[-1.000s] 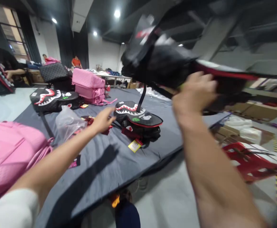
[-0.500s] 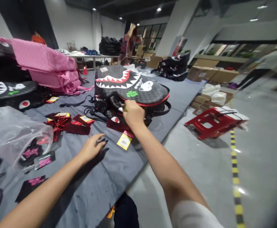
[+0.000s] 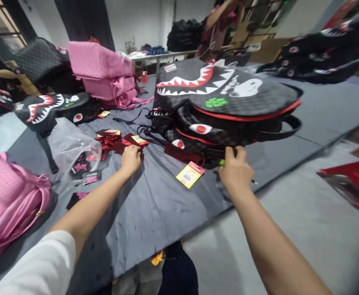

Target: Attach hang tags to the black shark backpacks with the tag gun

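Two black checked backpacks [image 3: 210, 90] lie stacked before me, printed with shark teeth, red-and-white eyes and a white cartoon figure. My left hand [image 3: 131, 159] is closed at the near edge of a pile of dark red hang tags [image 3: 129, 140] with yellow labels, its fingertips on one tag. Beside the lower backpack, my right hand [image 3: 237, 170] is closed around a thin object with a green end [image 3: 221, 162]; a dark tip shows past the palm, and the rest is hidden. Another hang tag with a yellow-and-white label [image 3: 190, 175] hangs from the lower backpack onto the cloth.
A clear plastic bag [image 3: 71, 143] with small pink-and-black pieces lies left of the tags. Pink backpacks [image 3: 102, 65] are stacked behind, and another pink bag [image 3: 10, 200] is at near left. The table edge runs along the right; a red stool-like object [image 3: 354, 180] is beyond it.
My view has turned left and come closer. My left hand has reached forward to the hang tags and closed. My right hand has gone from the upper backpack's front down beside the lower one.
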### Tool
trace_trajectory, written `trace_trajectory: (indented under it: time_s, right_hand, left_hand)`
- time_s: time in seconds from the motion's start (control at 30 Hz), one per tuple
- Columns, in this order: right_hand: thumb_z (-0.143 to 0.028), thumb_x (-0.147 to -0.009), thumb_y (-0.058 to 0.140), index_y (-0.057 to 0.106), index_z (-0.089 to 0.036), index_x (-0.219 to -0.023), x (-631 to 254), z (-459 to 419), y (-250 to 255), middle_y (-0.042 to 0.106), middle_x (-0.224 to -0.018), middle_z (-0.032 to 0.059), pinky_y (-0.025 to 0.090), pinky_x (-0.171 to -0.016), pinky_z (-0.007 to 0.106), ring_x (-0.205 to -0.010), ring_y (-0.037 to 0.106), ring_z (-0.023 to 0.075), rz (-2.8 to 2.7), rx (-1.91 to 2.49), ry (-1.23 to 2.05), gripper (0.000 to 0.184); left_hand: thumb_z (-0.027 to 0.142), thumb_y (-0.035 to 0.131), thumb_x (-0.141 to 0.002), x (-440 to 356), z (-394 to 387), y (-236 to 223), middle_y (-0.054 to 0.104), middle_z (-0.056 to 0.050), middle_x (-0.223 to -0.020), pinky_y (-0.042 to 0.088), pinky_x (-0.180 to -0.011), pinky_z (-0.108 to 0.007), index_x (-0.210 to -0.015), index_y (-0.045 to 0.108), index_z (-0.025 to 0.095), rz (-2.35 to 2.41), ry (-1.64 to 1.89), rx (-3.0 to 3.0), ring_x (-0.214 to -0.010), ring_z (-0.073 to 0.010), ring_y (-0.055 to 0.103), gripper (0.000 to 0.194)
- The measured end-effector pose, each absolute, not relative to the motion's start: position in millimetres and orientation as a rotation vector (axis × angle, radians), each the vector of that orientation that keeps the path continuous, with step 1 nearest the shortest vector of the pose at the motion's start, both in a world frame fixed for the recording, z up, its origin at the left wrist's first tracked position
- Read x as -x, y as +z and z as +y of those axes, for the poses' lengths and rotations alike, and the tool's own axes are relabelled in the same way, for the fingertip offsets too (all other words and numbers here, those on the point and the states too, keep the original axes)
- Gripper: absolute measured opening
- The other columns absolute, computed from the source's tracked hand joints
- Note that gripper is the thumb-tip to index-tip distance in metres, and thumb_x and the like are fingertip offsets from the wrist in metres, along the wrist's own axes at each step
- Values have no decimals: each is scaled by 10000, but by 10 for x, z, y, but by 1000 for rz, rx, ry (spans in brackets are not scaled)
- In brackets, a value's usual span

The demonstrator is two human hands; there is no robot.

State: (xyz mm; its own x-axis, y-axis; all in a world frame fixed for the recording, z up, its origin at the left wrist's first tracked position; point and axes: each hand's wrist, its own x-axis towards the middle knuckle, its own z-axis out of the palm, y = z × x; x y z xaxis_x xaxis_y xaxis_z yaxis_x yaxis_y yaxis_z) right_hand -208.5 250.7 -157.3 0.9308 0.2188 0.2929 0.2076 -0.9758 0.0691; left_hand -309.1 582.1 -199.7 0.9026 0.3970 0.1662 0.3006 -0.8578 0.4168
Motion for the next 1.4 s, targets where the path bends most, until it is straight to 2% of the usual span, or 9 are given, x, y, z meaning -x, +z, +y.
trace_trajectory:
  time_s: [0.13,0.3,0.5,0.67,0.83,0.97,1.1,1.23,1.4]
  right_hand:
    - [-246,-892,533,519,-156,-1350,1982,2455,-1563,438,-1340,259,289,-549,347,-710,588,196,172,-3009,408,468]
    - [-196,-946,425,657,-170,-1184,1947,2455,-1534,468,-1283,259,281,-557,342,-713,563,174,232,-2957,348,334]
    - [-167,-945,424,663,-190,-1109,2278,2583,-1573,514,-1261,164,244,-542,287,-726,515,161,391,-2897,367,290]
    - [-183,-937,492,664,-204,-1091,2865,2832,-1535,526,-1234,125,247,-526,252,-821,553,175,505,-2891,381,232]
    - [-176,-925,519,646,-203,-1167,3382,3001,-1434,536,-1199,134,326,-514,238,-838,603,187,615,-2902,350,275]
    - [-136,-873,557,609,-179,-1248,3543,3023,-1401,539,-1248,151,449,-546,251,-865,637,207,674,-2921,349,382]
    - [-93,-813,578,548,-157,-1344,3591,3005,-1406,523,-1337,174,537,-589,289,-833,668,208,696,-2945,372,536]
    - [-70,-795,571,548,-155,-1352,3675,2942,-1408,527,-1382,172,572,-608,311,-844,693,224,766,-2984,417,564]
    - [-92,-869,524,610,-192,-1211,3756,2779,-1305,660,-1204,106,574,-697,287,-949,690,210,887,-3187,766,366]
  left_hand:
    - [219,451,-948,3010,6049,-1962,628,-113,-1251,442,-1002,-377,-1167,661,192,619,292,-2746,-1189,-260,512,305]
    - [401,480,-957,2893,5963,-2023,636,-159,-1137,472,-919,-416,-1107,669,152,581,193,-2851,-1131,-309,535,346]
    - [92,424,-896,3007,5797,-2129,624,-142,-1111,475,-841,-338,-1120,667,164,227,-40,-2989,-1022,-248,572,338]
    - [26,419,-854,3247,5978,-2032,647,-131,-1035,456,-762,-326,-1037,699,143,-102,-196,-3028,-977,-242,577,355]
    - [102,396,-937,3507,6162,-1916,667,-126,-1010,412,-819,-360,-1059,702,149,-400,-226,-3040,-1001,-245,568,332]
    - [163,367,-979,3435,6288,-1994,643,-151,-1123,379,-824,-404,-1243,626,158,-396,132,-3167,-1008,-268,556,370]
    - [181,439,-961,3103,6341,-2130,653,-170,-1036,366,-836,-433,-989,704,133,-503,247,-3206,-990,-289,549,272]
    - [141,497,-918,2812,6378,-2162,673,-150,-931,378,-842,-419,-820,694,141,-666,214,-3153,-959,-268,562,219]
    - [127,490,-900,2804,6582,-2092,690,-122,-853,426,-913,-429,-813,670,147,-861,250,-3089,-884,-236,609,201]
